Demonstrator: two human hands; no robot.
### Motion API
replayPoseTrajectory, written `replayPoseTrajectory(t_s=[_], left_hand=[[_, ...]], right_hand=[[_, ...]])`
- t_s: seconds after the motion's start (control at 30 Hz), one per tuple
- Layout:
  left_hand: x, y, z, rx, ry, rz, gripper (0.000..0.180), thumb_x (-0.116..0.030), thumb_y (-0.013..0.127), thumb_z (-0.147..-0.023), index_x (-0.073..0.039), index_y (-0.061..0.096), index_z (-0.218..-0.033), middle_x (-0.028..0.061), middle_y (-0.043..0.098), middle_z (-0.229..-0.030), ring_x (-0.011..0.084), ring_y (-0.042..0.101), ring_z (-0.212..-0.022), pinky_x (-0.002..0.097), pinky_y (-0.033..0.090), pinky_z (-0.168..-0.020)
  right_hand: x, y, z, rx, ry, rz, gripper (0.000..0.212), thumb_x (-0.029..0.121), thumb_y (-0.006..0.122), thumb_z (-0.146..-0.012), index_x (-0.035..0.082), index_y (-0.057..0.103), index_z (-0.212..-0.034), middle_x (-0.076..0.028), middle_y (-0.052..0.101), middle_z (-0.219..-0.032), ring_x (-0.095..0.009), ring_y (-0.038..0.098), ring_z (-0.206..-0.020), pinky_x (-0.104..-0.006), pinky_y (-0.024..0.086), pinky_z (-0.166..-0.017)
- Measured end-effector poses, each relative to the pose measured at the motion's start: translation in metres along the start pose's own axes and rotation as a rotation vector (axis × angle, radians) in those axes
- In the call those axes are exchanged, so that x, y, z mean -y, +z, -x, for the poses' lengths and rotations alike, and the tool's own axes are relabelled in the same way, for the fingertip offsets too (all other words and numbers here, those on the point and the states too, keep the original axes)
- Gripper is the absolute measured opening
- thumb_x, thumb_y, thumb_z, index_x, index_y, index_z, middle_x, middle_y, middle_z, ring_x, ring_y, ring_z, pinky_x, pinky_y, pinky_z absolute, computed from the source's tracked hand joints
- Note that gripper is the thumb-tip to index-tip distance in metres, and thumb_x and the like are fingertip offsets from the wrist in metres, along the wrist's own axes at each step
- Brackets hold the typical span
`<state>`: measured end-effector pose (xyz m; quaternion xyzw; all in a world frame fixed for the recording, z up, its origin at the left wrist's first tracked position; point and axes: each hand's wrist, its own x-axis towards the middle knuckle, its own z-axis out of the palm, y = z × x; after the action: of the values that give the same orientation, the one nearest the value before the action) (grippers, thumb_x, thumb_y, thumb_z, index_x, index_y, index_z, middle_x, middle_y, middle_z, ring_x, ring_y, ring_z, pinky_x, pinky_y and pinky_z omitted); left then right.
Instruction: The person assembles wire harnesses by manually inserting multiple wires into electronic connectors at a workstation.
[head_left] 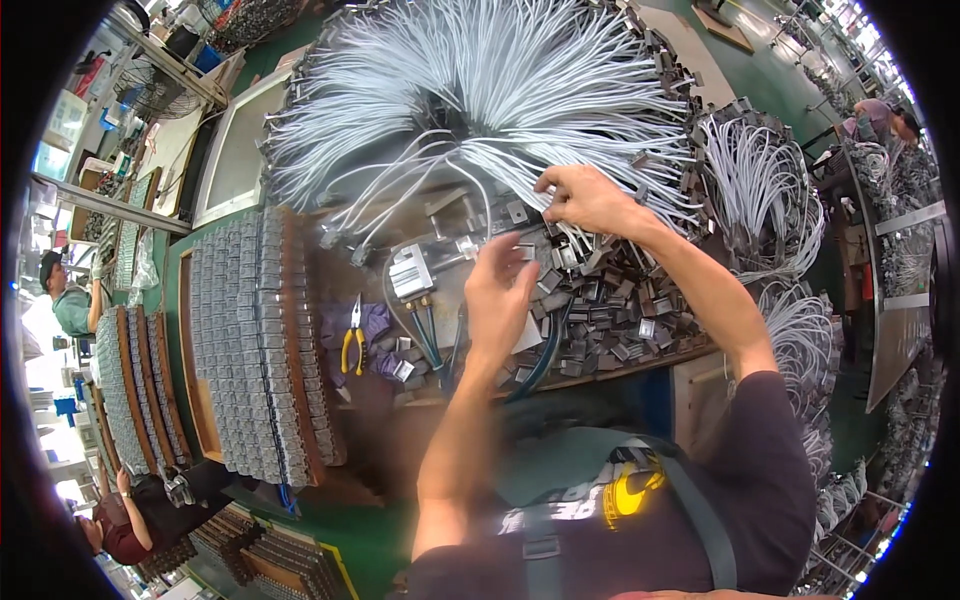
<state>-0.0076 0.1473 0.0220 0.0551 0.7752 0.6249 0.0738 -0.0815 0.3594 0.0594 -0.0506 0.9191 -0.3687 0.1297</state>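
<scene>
My left hand (497, 300) is raised over the front of the workbench, thumb and fingers apart, with nothing visible between them. It is nearest to a small metal fixture (408, 272) with blue air hoses (427, 335). My right hand (592, 200) is bent inward at the edge of a large fanned bundle of white cables (560, 80), its fingers curled toward the thumb. Whatever the fingertips hold there is too small to make out. Below that hand lies a heap of small metal housings (610, 325). A few loose white cables (400, 180) cross toward the fixture.
Yellow-handled pliers (353, 340) rest on a purple cloth (375, 322) left of the fixture. A wooden tray (205, 400) of grey parts in rows stands further left. More cable bundles (755, 180) are at the right. Other people (75, 300) work at the far left and right.
</scene>
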Motion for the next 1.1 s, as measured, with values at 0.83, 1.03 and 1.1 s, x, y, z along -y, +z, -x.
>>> replayPoseTrajectory(t_s=[0.83, 1.03, 1.1], left_hand=[[0.002, 0.042, -0.065, 0.298, -0.287, 0.554, 0.025, -0.018, 0.06, -0.098, 0.005, 0.068, -0.105, 0.0086, 0.071, -0.093, 0.013, 0.067, -0.076, 0.0255, 0.054, -0.061], [0.02, 0.039, -0.065, 0.278, -0.348, 0.64, 0.025, -0.016, 0.066, -0.098, 0.003, 0.067, -0.115, 0.0049, 0.069, -0.09, 0.0076, 0.063, -0.073, 0.0195, 0.046, -0.055], [0.026, 0.036, -0.062, 0.307, -0.351, 0.673, 0.028, -0.017, 0.068, -0.098, 0.003, 0.066, -0.117, 0.007, 0.07, -0.095, 0.0097, 0.067, -0.077, 0.0197, 0.052, -0.059]], right_hand=[[0.022, -0.007, 0.081, -0.136, -0.453, 0.218, 0.034, 0.024, 0.083, -0.077, 0.006, 0.076, -0.105, -0.017, 0.069, -0.117, -0.033, 0.062, -0.114, -0.0441, 0.045, -0.102], [0.017, 0.014, 0.078, -0.139, -0.536, 0.329, 0.031, 0.03, 0.079, -0.079, 0.005, 0.073, -0.094, -0.013, 0.072, -0.086, -0.032, 0.068, -0.09, -0.0447, 0.05, -0.088], [0.024, 0.012, 0.08, -0.074, -0.394, 0.338, 0.036, 0.029, 0.084, -0.074, 0.003, 0.073, -0.097, -0.016, 0.072, -0.096, -0.032, 0.068, -0.096, -0.0458, 0.051, -0.088]])
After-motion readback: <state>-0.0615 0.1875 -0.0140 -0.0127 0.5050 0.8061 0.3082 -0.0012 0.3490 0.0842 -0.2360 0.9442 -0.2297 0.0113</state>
